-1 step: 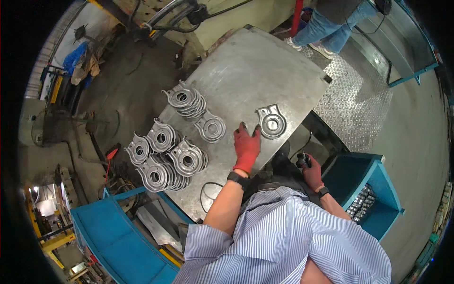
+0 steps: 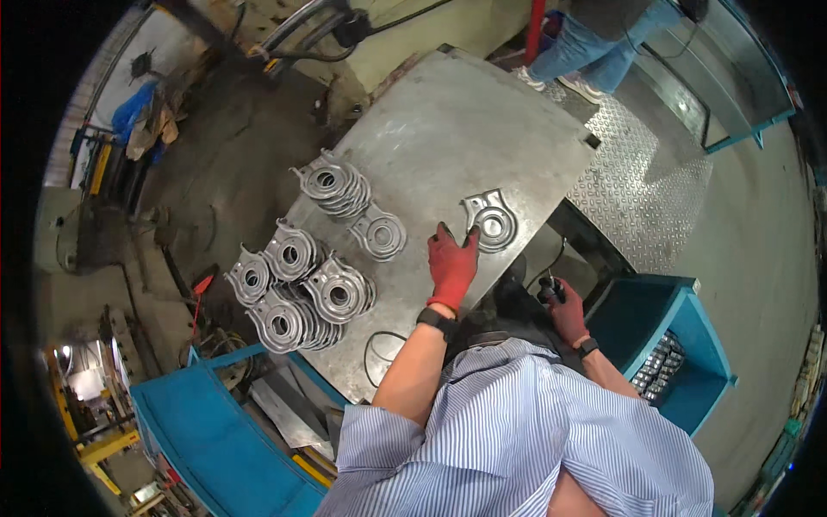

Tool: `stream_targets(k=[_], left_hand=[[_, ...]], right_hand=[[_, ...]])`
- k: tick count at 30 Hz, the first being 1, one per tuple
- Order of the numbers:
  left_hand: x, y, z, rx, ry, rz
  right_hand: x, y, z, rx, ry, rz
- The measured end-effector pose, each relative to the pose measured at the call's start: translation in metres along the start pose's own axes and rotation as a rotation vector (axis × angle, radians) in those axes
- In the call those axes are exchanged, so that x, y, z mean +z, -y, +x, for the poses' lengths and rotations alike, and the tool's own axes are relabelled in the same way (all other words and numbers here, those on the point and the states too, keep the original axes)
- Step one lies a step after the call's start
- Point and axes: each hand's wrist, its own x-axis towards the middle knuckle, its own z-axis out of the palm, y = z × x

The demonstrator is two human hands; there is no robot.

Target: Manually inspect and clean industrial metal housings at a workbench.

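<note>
My left hand [image 2: 454,265], in a red glove with dark fingertips, rests on the metal table [image 2: 482,112] with its fingers spread. Its forefinger or thumb tip reaches the left edge of a single stamped metal bracket [image 2: 494,226] with a round ringed centre; whether it touches cannot be told. Low beside the table's near right edge, my right hand [image 2: 568,317], also red-gloved, is closed around a dark hand-held tool [image 2: 549,289] with a thin tip. The tool's exact kind is partly hidden by the fingers. Left of my left hand lies another flat bracket [image 2: 380,233].
Several overlapping stacks of brackets [image 2: 289,323] cover the table's left side. A thin black cable [image 2: 369,355] loops at the near edge. A blue bin [image 2: 702,345] with small metal parts stands right, a blue cart [image 2: 202,431] left. Another person's legs [image 2: 586,56] are beyond the table.
My left hand has moved slightly right, nearer the single bracket. The whole view has shifted a little; my right hand keeps its hold on the tool.
</note>
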Motion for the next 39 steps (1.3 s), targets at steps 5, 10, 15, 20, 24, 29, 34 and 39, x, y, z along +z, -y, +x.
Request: stream_targets(k=[5,10,15,20,24,29,34,39], left_hand=[[0.024,-0.013,0.011,0.098,-0.022,0.186],[0.033,-0.029,0.019,0.064,0.079,0.271],[0.035,0.002,0.043,0.207,0.108,0.192],[0.025,0.008,0.019,0.035,0.216,0.012],[0.011,0.054,-0.004,0.022,0.234,-0.222],[0.0,0.069,-0.018,0.077,0.292,-0.309],[0.017,0.085,-0.022,0.091,0.217,-0.088],[0.022,0.085,-0.024,0.105,0.158,0.006]], right_hand=[[-0.006,-0.01,0.003,-0.076,-0.076,-0.068],[-0.021,-0.005,-0.001,-0.018,-0.124,-0.066],[-0.02,0.016,-0.006,-0.045,-0.026,-0.023],[-0.011,0.028,-0.016,-0.027,0.087,0.015],[-0.003,0.047,-0.022,-0.073,0.221,-0.052],[0.018,0.045,-0.023,-0.167,0.298,-0.131],[0.034,0.051,-0.015,-0.197,0.335,-0.142],[0.045,0.054,-0.011,-0.182,0.369,-0.175]])
